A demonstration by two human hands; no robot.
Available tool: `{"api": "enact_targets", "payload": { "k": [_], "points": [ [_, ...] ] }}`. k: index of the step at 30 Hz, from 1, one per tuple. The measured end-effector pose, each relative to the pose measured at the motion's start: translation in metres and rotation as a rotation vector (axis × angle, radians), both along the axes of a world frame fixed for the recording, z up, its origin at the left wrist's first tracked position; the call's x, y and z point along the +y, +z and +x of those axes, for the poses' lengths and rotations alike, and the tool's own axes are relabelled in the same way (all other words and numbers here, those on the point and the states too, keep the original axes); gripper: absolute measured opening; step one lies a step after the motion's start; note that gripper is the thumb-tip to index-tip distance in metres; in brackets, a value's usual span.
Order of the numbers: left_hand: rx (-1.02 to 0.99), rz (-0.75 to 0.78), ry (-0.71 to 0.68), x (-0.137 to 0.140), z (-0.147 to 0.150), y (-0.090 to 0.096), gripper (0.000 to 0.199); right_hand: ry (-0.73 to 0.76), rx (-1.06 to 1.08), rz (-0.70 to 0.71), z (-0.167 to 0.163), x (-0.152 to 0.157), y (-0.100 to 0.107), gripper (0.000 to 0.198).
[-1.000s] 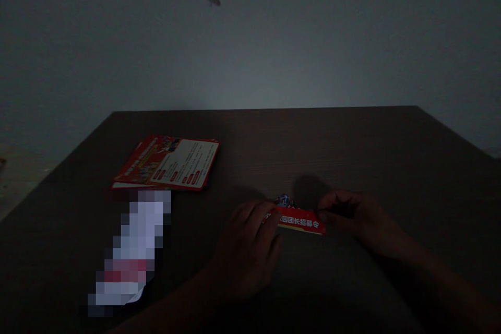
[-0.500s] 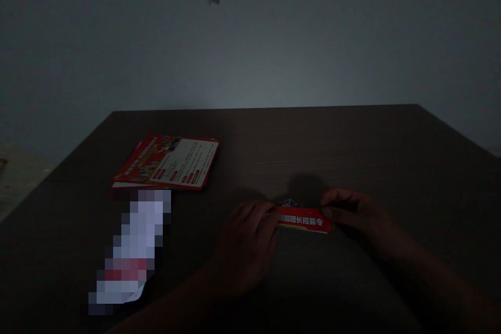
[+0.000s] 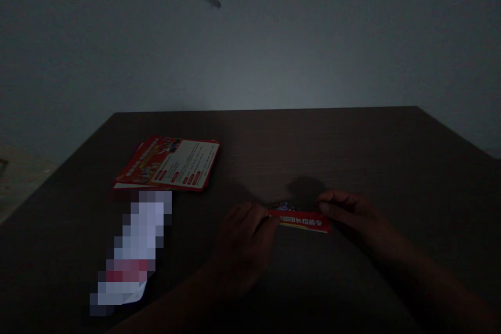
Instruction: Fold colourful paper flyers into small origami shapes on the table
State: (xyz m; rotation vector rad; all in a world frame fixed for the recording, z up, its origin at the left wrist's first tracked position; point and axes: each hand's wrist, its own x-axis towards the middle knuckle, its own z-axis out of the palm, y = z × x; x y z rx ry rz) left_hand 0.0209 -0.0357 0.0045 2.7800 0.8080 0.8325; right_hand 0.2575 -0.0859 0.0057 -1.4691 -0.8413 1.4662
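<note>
Pinching opposite ends of a red paper piece (image 3: 300, 221) with white lettering, lower centre of frame, your left hand (image 3: 246, 242) and right hand (image 3: 354, 214) have narrow grips.

Over on the left, a stack of glossy red-and-white printed sheets (image 3: 168, 164) on the dark brown wood-grained table (image 3: 352, 146); nearer, a long pale object (image 3: 135, 250), pixelated; far side, a plain grey wall (image 3: 313, 36)!
</note>
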Motion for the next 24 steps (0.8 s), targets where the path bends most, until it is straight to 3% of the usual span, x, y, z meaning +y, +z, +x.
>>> {"api": "enact_targets", "payload": {
  "k": [10, 17, 24],
  "points": [
    [0.015, 0.077, -0.036, -0.0006, -0.0010, 0.0005, 0.010, 0.147, -0.145, 0.036, -0.0044, -0.0009, 0.0068, 0.026],
    [0.008, 0.025, -0.060, 0.0011, 0.0000, -0.0014, 0.009, 0.161, -0.281, 0.070, -0.0062, -0.0013, 0.0058, 0.030],
    [-0.046, -0.027, 0.024, -0.0001, -0.0014, -0.0008, 0.017, 0.198, -0.679, 0.334, -0.0030, -0.0020, 0.0062, 0.011]
  ]
}}
